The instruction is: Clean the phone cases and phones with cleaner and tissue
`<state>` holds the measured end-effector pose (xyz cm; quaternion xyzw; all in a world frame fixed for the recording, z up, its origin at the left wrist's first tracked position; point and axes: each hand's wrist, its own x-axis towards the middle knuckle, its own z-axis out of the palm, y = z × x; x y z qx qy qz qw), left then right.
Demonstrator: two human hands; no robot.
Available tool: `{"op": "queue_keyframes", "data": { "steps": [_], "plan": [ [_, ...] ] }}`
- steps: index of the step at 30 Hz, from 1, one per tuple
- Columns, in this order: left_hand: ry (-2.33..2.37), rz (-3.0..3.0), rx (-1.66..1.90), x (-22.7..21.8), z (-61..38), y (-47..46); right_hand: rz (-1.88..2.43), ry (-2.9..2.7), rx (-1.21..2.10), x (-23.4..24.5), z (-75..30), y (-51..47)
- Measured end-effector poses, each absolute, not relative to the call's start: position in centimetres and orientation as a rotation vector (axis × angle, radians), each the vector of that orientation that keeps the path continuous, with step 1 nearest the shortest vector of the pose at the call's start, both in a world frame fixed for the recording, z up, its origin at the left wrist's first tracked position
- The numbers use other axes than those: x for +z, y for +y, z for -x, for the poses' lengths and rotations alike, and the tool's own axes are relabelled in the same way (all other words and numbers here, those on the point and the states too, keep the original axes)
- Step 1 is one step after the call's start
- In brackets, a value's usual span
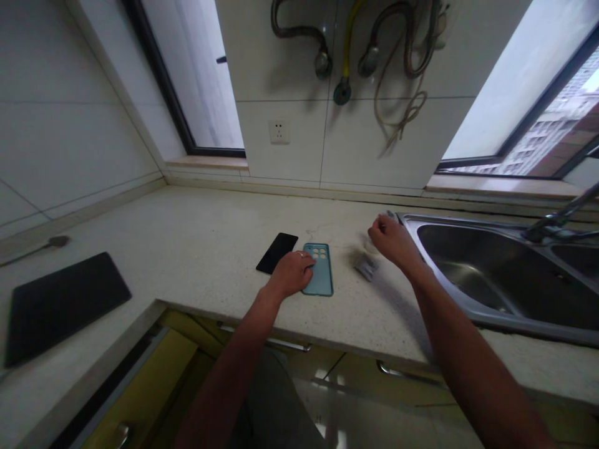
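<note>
A light blue phone case (pixel 322 277) with a cluster of camera cutouts lies flat on the countertop. My left hand (pixel 292 274) has its fingers bent over the case's left edge, pressing on it. Just left of that hand is a black phone (pixel 276 252), its lower right corner partly covered by the fingers. My right hand (pixel 392 242) is closed above the counter by the sink's left corner. Something small and whitish shows at its fingertips, too blurred to name. Between the hands sits a small crumpled grey-and-brown item (pixel 365 267), also blurred.
At right a steel sink (pixel 449 312) with a faucet (pixel 552 224) is set into the pale countertop (pixel 206 237). A dark flat panel (pixel 65 302) and a brush-like tool (pixel 57 241) lie at left. Hoses (pixel 346 56) and a wall socket (pixel 279 132) are behind. An open drawer (pixel 140 380) is below.
</note>
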<state>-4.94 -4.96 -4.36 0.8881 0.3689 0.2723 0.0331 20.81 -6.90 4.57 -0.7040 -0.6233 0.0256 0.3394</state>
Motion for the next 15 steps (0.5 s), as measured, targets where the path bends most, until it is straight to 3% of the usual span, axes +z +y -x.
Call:
{"op": "queue_keyframes", "data": {
  "steps": [15],
  "plan": [
    [1.093, -2.672, 1.047, -4.1, 5.1, -4.8, 1.804, -1.493, 0.084, 6.3, -21.7, -7.6]
  ]
}}
